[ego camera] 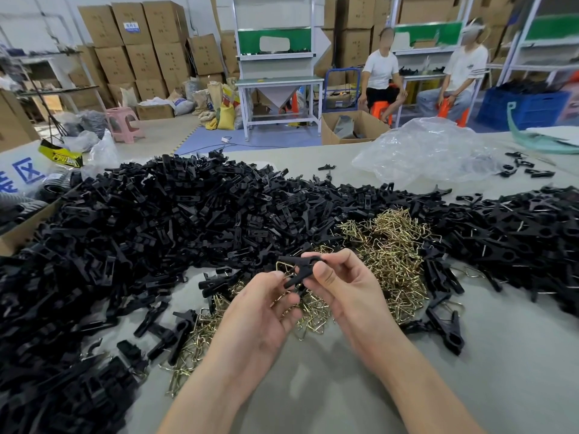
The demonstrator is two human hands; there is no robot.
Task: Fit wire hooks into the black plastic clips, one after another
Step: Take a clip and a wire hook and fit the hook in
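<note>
Head view: our left hand (260,311) and right hand (341,289) pinch one clip (300,267), hook (283,266) seemingly half-fitted; a huge heap (141,220) and loose hooks (391,245) await us.

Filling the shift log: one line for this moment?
left hand: grips black clip | right hand: pinches same clip | wire hook: against clip

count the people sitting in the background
2. One person in black shorts sits centre-right; the person in grey trousers sits further right. Others could be hidden.
</note>
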